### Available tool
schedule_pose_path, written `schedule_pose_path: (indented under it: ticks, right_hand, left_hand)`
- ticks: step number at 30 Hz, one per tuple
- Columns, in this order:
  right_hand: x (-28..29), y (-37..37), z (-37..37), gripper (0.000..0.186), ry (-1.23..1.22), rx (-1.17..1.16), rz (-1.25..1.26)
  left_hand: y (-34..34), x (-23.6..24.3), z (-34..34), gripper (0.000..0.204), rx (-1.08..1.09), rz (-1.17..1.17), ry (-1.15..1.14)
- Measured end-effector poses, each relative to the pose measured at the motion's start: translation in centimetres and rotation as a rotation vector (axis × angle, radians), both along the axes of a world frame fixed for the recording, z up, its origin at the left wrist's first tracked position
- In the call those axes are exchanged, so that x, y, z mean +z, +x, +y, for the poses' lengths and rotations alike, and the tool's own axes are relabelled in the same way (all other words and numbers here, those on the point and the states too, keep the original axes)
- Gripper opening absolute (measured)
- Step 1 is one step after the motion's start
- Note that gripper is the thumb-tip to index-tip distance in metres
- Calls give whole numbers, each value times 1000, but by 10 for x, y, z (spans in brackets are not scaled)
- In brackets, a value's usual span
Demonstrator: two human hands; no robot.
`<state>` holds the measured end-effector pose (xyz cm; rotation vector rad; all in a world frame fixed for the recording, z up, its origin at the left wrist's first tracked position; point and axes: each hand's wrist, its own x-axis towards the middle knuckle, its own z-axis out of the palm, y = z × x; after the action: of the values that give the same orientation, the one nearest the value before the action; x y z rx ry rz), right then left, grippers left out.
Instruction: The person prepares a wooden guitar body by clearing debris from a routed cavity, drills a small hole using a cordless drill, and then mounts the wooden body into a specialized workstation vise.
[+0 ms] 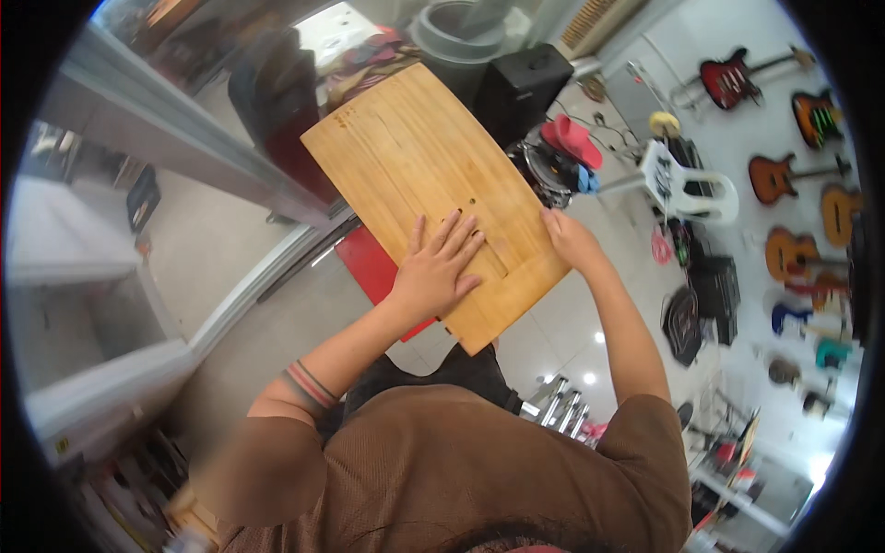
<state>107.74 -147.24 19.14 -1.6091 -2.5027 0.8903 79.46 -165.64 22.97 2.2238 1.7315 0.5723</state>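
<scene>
A light wooden panel (433, 138), rectangular and varnished, lies slanted in front of me. It has a few small dark holes and a short slot near its middle, with small marks at its far left corner. My left hand (441, 258) rests flat on the panel, fingers spread, beside the holes and partly over them. At the panel's right edge my right hand (570, 240) is closed around the rim, its thumb on top and its other fingers hidden. Beneath the panel's left side shows a flat red surface (369, 267); what supports the panel cannot be seen.
Glass with a grey metal frame (184, 138) stands at the left. Beyond the panel are a black box (525, 88) and a grey bin (461, 32). To the right are a pink object (573, 140), a white plastic chair (687, 189), a black amplifier (714, 295) and wall-hung guitars (793, 253).
</scene>
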Motion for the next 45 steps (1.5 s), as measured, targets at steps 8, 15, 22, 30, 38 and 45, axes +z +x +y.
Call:
schedule_pose_path:
  ticks: [8,15,22,30,38,45]
  right_hand:
    - [17,-1,2,39,-82,149,61]
    - [-6,6,7,52,-220,63,227]
    - [-13,18,11,68,-253,101,181]
    - [-21,14,11,67,-243,101,258]
    - [-23,16,6,67,-260,97,272]
    - [-9,-13,38,46,144,323,420]
  left_hand:
    - [51,10,2,73,400,119,-72]
    - [107,-31,-43,53,1471,-682,-24]
    - [129,-50,-52,66,1550,-1014,-166]
    - [125,-34,-41,67,1609,-850,-189]
    - [128,-34,-42,69,1603,-875,-190]
    - [82,-17,-26,71,1496,-322,-44]
